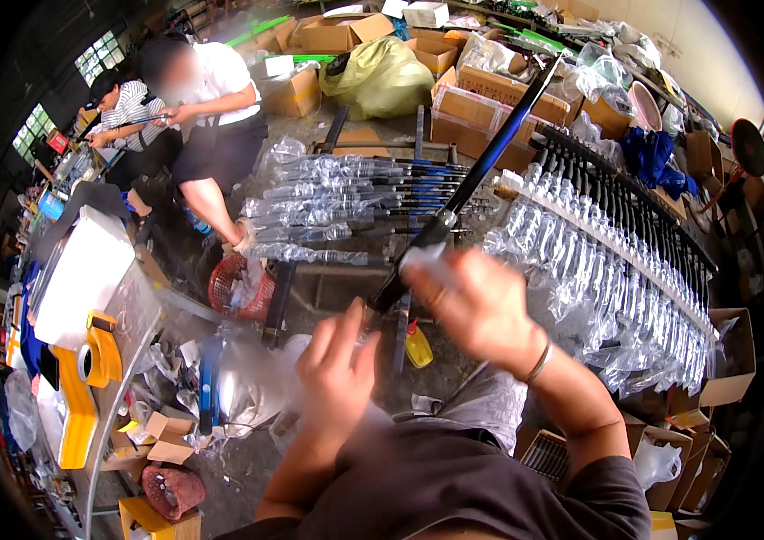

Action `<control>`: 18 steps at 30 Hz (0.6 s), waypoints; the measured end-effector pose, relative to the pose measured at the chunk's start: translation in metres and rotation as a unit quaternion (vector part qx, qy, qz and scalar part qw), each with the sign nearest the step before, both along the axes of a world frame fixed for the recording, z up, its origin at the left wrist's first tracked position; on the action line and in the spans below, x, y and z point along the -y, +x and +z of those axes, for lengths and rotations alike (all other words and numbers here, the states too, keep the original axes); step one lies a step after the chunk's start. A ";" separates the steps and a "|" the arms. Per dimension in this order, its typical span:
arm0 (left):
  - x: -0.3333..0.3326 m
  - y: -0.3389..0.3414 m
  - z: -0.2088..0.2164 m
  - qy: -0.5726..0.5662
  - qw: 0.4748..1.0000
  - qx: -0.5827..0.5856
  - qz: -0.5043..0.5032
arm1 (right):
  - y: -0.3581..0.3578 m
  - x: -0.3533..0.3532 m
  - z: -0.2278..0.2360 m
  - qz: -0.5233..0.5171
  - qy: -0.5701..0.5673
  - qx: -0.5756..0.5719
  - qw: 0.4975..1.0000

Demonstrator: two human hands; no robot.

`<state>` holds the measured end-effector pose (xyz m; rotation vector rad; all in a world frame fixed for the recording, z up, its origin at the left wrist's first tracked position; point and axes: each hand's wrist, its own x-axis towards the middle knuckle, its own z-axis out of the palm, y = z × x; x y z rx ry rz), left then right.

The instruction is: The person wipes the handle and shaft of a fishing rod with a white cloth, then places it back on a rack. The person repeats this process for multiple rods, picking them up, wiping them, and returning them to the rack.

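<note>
A black and blue fishing rod (494,157) slants across the view, its lower end close to me and its tip up toward the right. My left hand (337,360) is closed at the butt, fingertips against the dark handle. Just above it, my right hand (481,301) is a blurred fist beside the handle, wearing a metal bracelet. A small whitish piece (431,263) sticks out of that fist against the rod; whether it is cloth or film I cannot tell.
Plastic-wrapped rods (328,193) lie across a low frame ahead. A rack of wrapped rods (607,261) stands at right. A red basket (242,288), a yellow bottle (418,345) and a table with yellow tape rolls (104,349) are nearby. Two people sit at far left.
</note>
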<state>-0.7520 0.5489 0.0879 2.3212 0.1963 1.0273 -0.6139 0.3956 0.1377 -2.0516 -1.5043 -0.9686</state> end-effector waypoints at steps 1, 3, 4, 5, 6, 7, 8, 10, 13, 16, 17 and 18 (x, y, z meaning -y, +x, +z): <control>-0.001 0.001 0.003 0.019 1.000 -0.002 0.010 | 0.008 0.002 0.007 -0.044 0.003 -0.001 0.999; -0.002 -0.001 0.003 0.048 0.998 -0.003 0.027 | 0.006 -0.002 0.007 -0.009 0.012 -0.003 1.000; -0.003 0.001 0.002 0.059 0.998 0.003 0.027 | -0.005 -0.006 0.000 0.024 0.009 -0.009 1.000; -0.004 0.002 0.001 0.070 0.997 0.005 0.031 | -0.014 -0.009 -0.006 0.061 0.006 -0.017 0.998; -0.004 0.003 0.001 0.077 0.996 0.016 0.028 | -0.018 -0.007 -0.005 0.062 -0.015 -0.006 0.998; -0.005 0.002 -0.001 0.086 0.996 0.021 0.032 | -0.013 -0.007 -0.001 0.025 -0.011 -0.014 1.000; -0.006 0.000 -0.002 0.092 0.995 0.026 0.034 | -0.003 -0.005 0.007 -0.016 -0.009 -0.022 1.000; -0.005 -0.002 -0.001 0.096 0.994 0.013 0.041 | -0.008 -0.009 0.004 -0.088 -0.018 -0.061 0.994; -0.003 0.001 0.005 0.076 0.997 0.003 0.033 | -0.028 -0.014 -0.012 0.056 -0.017 -0.034 0.998; -0.001 0.002 0.008 0.008 1.000 0.001 0.005 | -0.001 -0.010 0.005 -0.024 0.042 -0.014 0.999; 0.000 0.003 0.010 -0.020 1.000 0.008 -0.010 | 0.002 -0.008 0.011 -0.052 0.043 -0.025 0.997; 0.001 0.002 0.009 -0.042 0.999 0.000 -0.017 | -0.011 -0.011 0.003 -0.035 0.022 -0.043 0.998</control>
